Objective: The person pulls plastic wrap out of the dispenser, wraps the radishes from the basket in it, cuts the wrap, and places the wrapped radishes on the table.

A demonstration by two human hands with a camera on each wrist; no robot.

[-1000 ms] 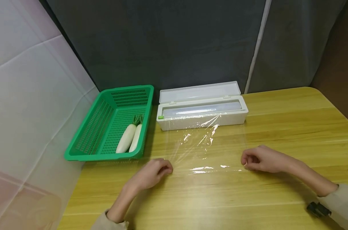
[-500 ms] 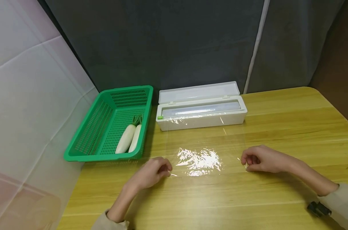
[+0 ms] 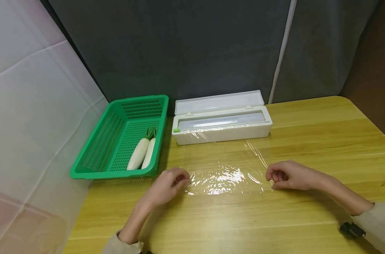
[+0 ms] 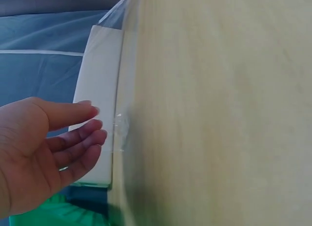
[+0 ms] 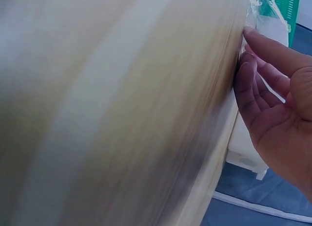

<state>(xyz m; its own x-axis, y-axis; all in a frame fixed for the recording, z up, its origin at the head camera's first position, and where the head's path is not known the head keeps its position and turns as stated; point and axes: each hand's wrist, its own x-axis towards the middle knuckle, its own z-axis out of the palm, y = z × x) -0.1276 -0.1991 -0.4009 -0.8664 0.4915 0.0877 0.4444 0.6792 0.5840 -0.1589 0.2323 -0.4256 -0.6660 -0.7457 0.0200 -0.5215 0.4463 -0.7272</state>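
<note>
A clear sheet of plastic wrap [image 3: 224,176] stretches from the white wrap dispenser [image 3: 222,132] over the wooden table, with bright glints and creases. My right hand [image 3: 295,175] pinches its near right corner between thumb and fingers; the exact contact is partly hidden. At the near left corner is my left hand [image 3: 168,185]. In the left wrist view, the left thumb and fingers [image 4: 80,143] are bent loosely with a gap between them, and the wrap's edge [image 4: 122,131] lies just off the fingertips. The dispenser's lid [image 3: 219,102] is raised, showing the roll inside.
A green plastic basket [image 3: 116,173] stands left of the dispenser, holding two white radishes [image 3: 138,154] with short green stems. A green slider [image 3: 176,130] sits at the dispenser's left end. Dark cloth [image 3: 179,49] hangs behind the table [image 3: 243,225], and a pale sheet hangs at left.
The wrap has sunk lower toward the table and its glints have shifted. My left hand has moved slightly up and away from the wrap's corner; the right hand has barely moved.
</note>
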